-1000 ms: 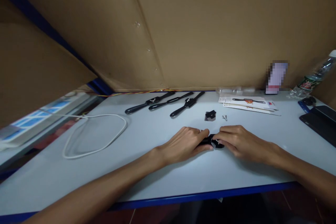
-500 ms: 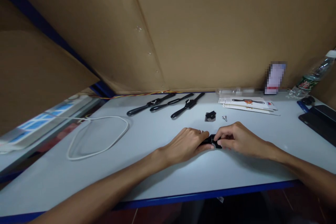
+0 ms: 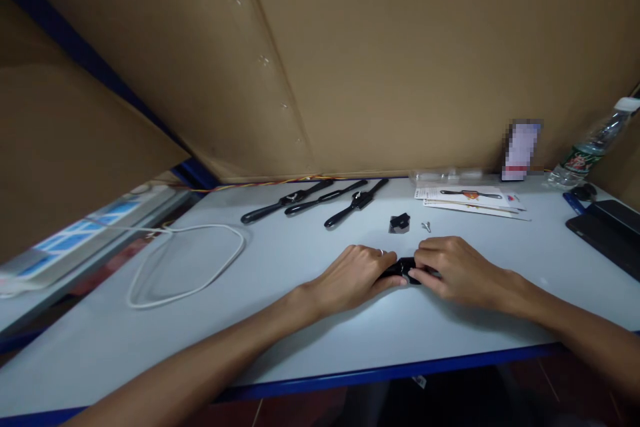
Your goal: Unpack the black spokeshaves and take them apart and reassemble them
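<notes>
Both my hands rest on the white table point(image 3: 300, 347) and meet over a small black watch-like object point(image 3: 401, 269). My left hand point(image 3: 356, 275) is closed on its left end, fingers curled over it. My right hand point(image 3: 453, 271) pinches its right end with bent fingers. Most of the black object is hidden under my fingers. Just beyond my hands lie a small black part point(image 3: 399, 222) and a tiny silver piece point(image 3: 427, 226).
Three black watches point(image 3: 320, 199) lie in a row at the back. A white cable loop point(image 3: 187, 263) is at the left. Printed leaflets point(image 3: 470, 199), a plastic bottle point(image 3: 590, 147) and a dark phone point(image 3: 607, 230) are at the right. Cardboard walls surround the table.
My right hand's fingers lifted and curled, then flattened down again onto the black object. My left hand stayed in place.
</notes>
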The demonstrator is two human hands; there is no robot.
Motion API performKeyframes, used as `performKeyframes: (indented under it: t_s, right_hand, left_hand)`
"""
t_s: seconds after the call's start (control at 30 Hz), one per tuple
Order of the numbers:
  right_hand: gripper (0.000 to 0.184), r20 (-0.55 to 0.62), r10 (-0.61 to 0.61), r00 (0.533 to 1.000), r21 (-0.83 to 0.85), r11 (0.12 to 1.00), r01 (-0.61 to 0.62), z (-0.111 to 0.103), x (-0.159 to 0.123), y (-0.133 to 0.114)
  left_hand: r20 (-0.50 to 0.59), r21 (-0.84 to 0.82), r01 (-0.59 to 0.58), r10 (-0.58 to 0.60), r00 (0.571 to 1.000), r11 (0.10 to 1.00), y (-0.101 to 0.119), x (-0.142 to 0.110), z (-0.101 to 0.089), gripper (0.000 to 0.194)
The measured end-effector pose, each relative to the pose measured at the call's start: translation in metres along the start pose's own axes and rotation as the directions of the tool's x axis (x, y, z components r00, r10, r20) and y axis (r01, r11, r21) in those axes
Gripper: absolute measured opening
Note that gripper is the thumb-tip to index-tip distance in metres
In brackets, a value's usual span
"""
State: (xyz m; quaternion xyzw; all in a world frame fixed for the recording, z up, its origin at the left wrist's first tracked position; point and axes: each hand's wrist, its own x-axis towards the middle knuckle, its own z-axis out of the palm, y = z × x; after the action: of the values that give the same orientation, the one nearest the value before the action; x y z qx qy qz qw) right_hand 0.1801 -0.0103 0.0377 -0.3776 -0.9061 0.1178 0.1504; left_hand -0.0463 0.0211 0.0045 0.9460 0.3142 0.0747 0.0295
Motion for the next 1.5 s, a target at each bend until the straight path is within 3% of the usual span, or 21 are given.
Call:
performKeyframes:
  t_s: [0.1,0.2,0.27,0.37,0.43,0.53,0.7,0.87,0.97,1.03,1.1,1.23,1.33,1.5]
  right_hand:
    - [0.026,-0.019,0.052,0.998,-0.012,0.999,-0.052,0.008,0.003,0.000]
    - [0.038,-0.026,0.148,0.989,0.103,0.984,-0.144,0.006,0.006,0.005]
    - [0.036,-0.023,0.188,0.982,0.205,0.962,-0.180,-0.001,0.006,0.011]
    - [0.009,0.047,0.152,0.987,0.322,0.933,-0.159,-0.015,0.005,0.018]
    - [0.020,0.107,0.078,0.991,0.343,0.933,-0.110,-0.021,0.004,0.020]
    - [0.022,0.127,0.015,0.992,0.334,0.941,-0.057,-0.024,0.003,0.019]
    - [0.002,0.088,0.053,0.995,0.268,0.961,-0.075,-0.014,0.004,0.012]
    - [0.032,-0.008,0.161,0.987,0.149,0.976,-0.158,0.009,0.007,0.005]
    - [0.045,-0.012,0.212,0.977,0.187,0.961,-0.206,0.010,0.009,0.006]
    - [0.037,0.002,0.202,0.979,0.261,0.945,-0.196,0.001,0.008,0.010]
    - [0.013,0.051,0.156,0.986,0.319,0.933,-0.164,-0.012,0.007,0.014]
    - [0.022,0.147,0.062,0.987,0.345,0.932,-0.110,-0.026,0.005,0.018]
    - [0.004,0.130,0.056,0.990,0.314,0.945,-0.094,-0.020,0.005,0.015]
    - [0.031,0.021,0.088,0.996,0.156,0.984,-0.090,0.007,0.007,0.007]
  left_hand:
    - [-0.006,-0.015,-0.001,0.001,1.000,1.000,0.000,0.000,0.000,0.063]
    - [-0.011,-0.021,-0.001,0.000,1.000,1.000,-0.001,0.000,0.001,0.064]
    - [-0.004,-0.017,0.004,-0.004,1.000,1.000,-0.001,0.000,0.001,0.063]
    - [0.014,-0.018,0.014,-0.014,1.000,1.000,-0.001,-0.001,0.002,0.061]
    - [0.015,-0.020,0.013,-0.013,1.000,1.000,-0.001,-0.001,0.002,0.060]
    - [0.006,-0.016,0.005,-0.005,1.000,1.000,-0.002,-0.001,0.002,0.061]
    - [0.001,-0.008,0.000,0.000,1.000,1.000,-0.001,0.000,0.001,0.063]
    - [-0.011,-0.018,-0.001,0.001,1.000,1.000,0.001,0.000,-0.001,0.065]
    - [-0.001,-0.015,0.005,-0.005,1.000,1.000,0.000,0.000,-0.001,0.066]
    - [0.008,-0.009,0.009,-0.009,1.000,1.000,0.000,0.000,0.000,0.065]
    - [0.015,-0.007,0.009,-0.009,1.000,1.000,-0.001,0.000,0.000,0.065]
    - [0.003,-0.013,0.003,-0.003,1.000,1.000,0.000,0.000,0.000,0.066]
    - [-0.001,-0.016,0.003,-0.003,1.000,1.000,0.001,0.000,-0.002,0.066]
    - [-0.004,-0.020,0.001,-0.001,1.000,1.000,0.001,-0.001,-0.002,0.066]
